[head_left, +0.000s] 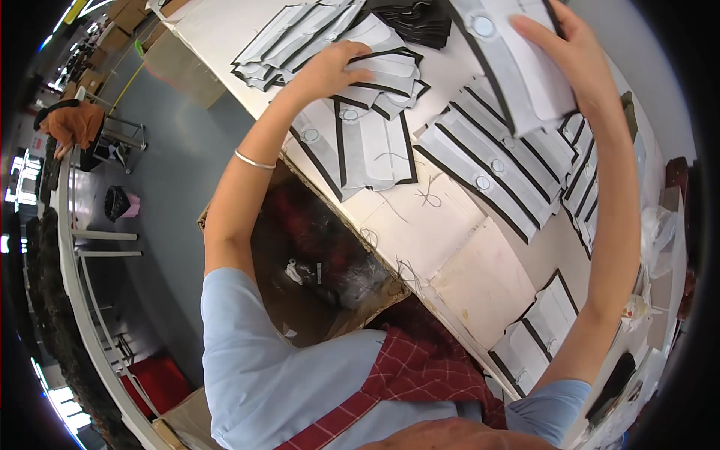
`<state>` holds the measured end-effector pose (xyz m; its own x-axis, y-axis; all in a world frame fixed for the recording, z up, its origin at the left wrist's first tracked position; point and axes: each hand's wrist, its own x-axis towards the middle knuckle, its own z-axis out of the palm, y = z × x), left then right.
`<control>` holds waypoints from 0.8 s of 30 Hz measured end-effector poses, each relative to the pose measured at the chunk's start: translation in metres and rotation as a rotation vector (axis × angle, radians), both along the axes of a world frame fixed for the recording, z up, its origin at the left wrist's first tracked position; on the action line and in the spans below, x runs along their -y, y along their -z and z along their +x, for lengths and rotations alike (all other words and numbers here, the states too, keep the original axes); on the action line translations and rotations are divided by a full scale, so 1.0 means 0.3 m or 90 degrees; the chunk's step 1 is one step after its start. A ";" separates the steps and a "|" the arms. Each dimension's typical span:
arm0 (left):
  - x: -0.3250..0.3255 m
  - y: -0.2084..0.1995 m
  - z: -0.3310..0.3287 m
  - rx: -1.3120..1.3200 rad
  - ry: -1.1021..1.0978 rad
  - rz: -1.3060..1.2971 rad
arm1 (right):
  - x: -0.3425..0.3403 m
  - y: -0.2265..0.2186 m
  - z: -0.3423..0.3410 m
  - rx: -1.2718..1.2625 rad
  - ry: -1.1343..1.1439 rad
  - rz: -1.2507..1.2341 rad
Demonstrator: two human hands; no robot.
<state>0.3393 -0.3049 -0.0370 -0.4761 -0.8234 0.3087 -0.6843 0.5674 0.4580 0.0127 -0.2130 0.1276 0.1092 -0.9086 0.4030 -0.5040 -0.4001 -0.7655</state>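
Up at the top right, my right hand (574, 56) grips a white fabric panel (517, 64) with black edging and a round clear disc near one end. The panel is raised above the table, thumb on its face and the other fingers mostly hidden behind it. My left hand (330, 69) rests at a pile of similar black-edged panels (386, 71), its thumb and fingers apart. Beside that hand lies another stack of panels (300, 37). Below it, single panels (375, 146) with round discs lie on the table, loose threads next to them.
Overlapping panels (491, 161) cover the right of the white table (420, 232); more panels (540, 330) lie nearer me. Black strips (412, 22) sit at the far edge. An open cardboard box (300, 255) with a dark plastic lining stands against the left edge. Another person (75, 124) bends over at far left.
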 end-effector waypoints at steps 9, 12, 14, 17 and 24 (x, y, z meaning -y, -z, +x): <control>-0.205 -0.142 -0.021 -0.030 0.080 0.201 | -0.400 0.012 -0.691 -0.314 0.391 0.018; -0.294 -0.136 0.057 0.004 0.034 0.078 | -0.594 0.005 -0.910 -0.182 0.475 0.071; -0.371 -0.140 0.091 0.002 0.004 0.102 | -0.720 -0.029 -0.995 -0.064 0.501 0.107; -0.527 -0.091 0.074 0.128 0.043 0.044 | -0.854 -0.021 -1.066 -0.162 0.492 0.082; -0.750 -0.028 0.007 0.297 -0.010 -0.012 | -1.039 0.032 -1.011 -0.307 0.385 0.214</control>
<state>0.3415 -0.0800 -0.0284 -0.5555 -0.8278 0.0789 -0.8232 0.5609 0.0885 -0.2905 0.0986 0.1181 -0.3442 -0.9292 0.1345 -0.8604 0.2548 -0.4412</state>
